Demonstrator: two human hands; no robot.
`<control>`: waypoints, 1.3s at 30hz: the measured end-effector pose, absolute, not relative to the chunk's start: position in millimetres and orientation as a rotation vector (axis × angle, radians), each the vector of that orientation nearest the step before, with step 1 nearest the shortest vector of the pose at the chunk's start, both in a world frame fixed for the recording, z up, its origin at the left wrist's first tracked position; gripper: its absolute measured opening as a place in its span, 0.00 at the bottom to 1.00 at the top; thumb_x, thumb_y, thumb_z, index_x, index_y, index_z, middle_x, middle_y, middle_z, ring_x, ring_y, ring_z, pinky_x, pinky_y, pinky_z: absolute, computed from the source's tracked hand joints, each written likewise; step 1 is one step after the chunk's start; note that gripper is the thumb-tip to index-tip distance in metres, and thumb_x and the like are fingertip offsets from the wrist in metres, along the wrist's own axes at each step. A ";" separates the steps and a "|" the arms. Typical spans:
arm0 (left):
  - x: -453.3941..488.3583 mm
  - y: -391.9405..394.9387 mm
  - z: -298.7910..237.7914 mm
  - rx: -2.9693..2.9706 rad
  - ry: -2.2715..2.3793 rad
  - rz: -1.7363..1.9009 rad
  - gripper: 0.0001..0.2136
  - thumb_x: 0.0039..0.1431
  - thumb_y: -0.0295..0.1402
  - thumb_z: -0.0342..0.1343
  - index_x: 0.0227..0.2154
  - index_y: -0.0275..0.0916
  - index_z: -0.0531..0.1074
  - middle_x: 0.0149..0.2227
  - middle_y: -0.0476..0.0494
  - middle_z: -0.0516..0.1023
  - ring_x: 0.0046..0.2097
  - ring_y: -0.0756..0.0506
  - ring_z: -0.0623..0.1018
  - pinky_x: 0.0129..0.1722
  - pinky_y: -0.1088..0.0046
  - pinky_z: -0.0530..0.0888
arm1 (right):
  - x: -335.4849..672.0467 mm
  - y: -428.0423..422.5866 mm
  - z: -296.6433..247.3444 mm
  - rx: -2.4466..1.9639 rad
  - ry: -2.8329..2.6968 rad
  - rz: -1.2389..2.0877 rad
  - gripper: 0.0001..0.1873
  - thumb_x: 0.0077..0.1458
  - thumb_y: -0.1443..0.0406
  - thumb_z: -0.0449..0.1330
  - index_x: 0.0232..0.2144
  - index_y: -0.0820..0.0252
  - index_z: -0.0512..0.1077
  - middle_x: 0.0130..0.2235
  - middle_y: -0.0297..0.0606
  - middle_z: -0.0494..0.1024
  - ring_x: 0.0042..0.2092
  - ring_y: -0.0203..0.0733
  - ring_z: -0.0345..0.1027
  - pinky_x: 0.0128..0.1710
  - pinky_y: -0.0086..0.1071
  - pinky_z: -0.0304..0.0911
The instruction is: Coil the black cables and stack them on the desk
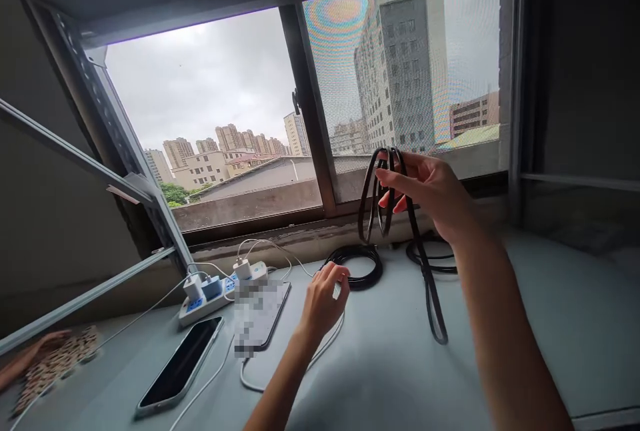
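Note:
My right hand (425, 188) is raised in front of the window, with thumb and fingers closed on a black cord (425, 264). The cord hangs in several narrow loops, and one longer doubled length drops toward the table. Lower and to the left, my left hand (323, 301) is above the table with its fingers loosely bent and a gap inside the thumb and index finger. Nothing shows in it. Just behind its fingertips lies a coiled black cable (373, 278); whether they touch, I cannot tell. Another black cable (443, 258) lies behind the hanging cord.
A power strip (193, 313) with chargers and white cables sits at the back left. A dark-screened phone (183, 364) and a second device with a blurred screen (273, 314) lie on the pale table (390, 378). At far left, another person's hand (50, 341) rests near a patterned object.

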State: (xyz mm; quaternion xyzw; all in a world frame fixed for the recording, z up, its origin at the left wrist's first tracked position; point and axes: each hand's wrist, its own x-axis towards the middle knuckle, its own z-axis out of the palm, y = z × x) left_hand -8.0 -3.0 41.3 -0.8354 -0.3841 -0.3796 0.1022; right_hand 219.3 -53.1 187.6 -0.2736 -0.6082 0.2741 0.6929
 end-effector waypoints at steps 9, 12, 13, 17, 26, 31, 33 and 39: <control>9.8 -29.3 131.0 -2.463 -1.218 -1.865 0.16 0.62 0.44 0.45 0.31 0.40 0.74 0.29 0.46 0.74 0.30 0.49 0.71 0.30 0.73 0.66 | 222.2 -51.7 189.4 -0.688 -1.475 0.563 0.11 0.49 0.58 0.62 0.29 0.62 0.73 0.25 0.31 0.72 0.23 0.30 0.63 0.19 0.23 0.59; 25.2 -37.2 173.9 -2.625 -1.295 -1.950 0.24 0.61 0.51 0.42 0.26 0.40 0.76 0.28 0.44 0.75 0.25 0.50 0.69 0.26 0.72 0.65 | 218.5 -49.9 188.9 -0.716 -1.536 0.538 0.12 0.49 0.57 0.62 0.28 0.62 0.73 0.25 0.32 0.73 0.22 0.30 0.63 0.19 0.25 0.60; 31.6 -39.9 186.2 -2.703 -1.347 -1.926 0.26 0.60 0.53 0.41 0.26 0.40 0.76 0.28 0.44 0.76 0.26 0.50 0.70 0.26 0.72 0.65 | 216.7 -49.2 188.6 -0.709 -1.561 0.541 0.12 0.49 0.57 0.62 0.28 0.62 0.73 0.25 0.31 0.73 0.22 0.30 0.63 0.20 0.25 0.60; 56.0 -48.4 212.4 -2.829 -1.173 -1.884 0.16 0.57 0.46 0.53 0.23 0.40 0.74 0.24 0.48 0.73 0.27 0.50 0.71 0.26 0.75 0.66 | 209.0 -46.2 187.4 -0.649 -1.643 0.580 0.12 0.52 0.57 0.61 0.27 0.60 0.71 0.24 0.29 0.70 0.22 0.29 0.63 0.20 0.24 0.60; 29.7 -7.9 209.3 -2.261 -1.092 -2.601 0.15 0.57 0.43 0.55 0.21 0.39 0.67 0.25 0.49 0.73 0.23 0.54 0.70 0.21 0.79 0.63 | 218.1 -30.4 187.9 -0.687 -1.459 0.632 0.17 0.55 0.54 0.57 0.24 0.62 0.69 0.25 0.34 0.75 0.18 0.29 0.65 0.16 0.23 0.59; 0.2 14.7 210.0 -1.720 -0.883 -2.930 0.13 0.60 0.41 0.52 0.24 0.42 0.61 0.24 0.53 0.68 0.21 0.55 0.67 0.21 0.80 0.64 | 229.7 -27.2 189.7 -0.705 -1.223 0.621 0.12 0.51 0.58 0.59 0.24 0.61 0.71 0.27 0.35 0.76 0.16 0.28 0.61 0.15 0.26 0.57; -7.0 18.9 208.9 -1.657 -0.852 -2.939 0.12 0.61 0.40 0.50 0.24 0.43 0.60 0.24 0.54 0.67 0.21 0.55 0.67 0.21 0.79 0.64 | 231.0 -26.6 190.6 -0.673 -1.119 0.585 0.10 0.50 0.58 0.59 0.28 0.60 0.73 0.25 0.34 0.74 0.16 0.28 0.59 0.14 0.26 0.54; -10.4 15.2 209.9 -1.764 -1.262 -2.868 0.10 0.60 0.35 0.50 0.24 0.41 0.63 0.24 0.51 0.72 0.20 0.54 0.68 0.19 0.79 0.65 | 222.4 -22.8 190.1 -0.700 -1.166 0.617 0.16 0.55 0.57 0.56 0.42 0.60 0.73 0.27 0.34 0.75 0.16 0.28 0.59 0.14 0.27 0.54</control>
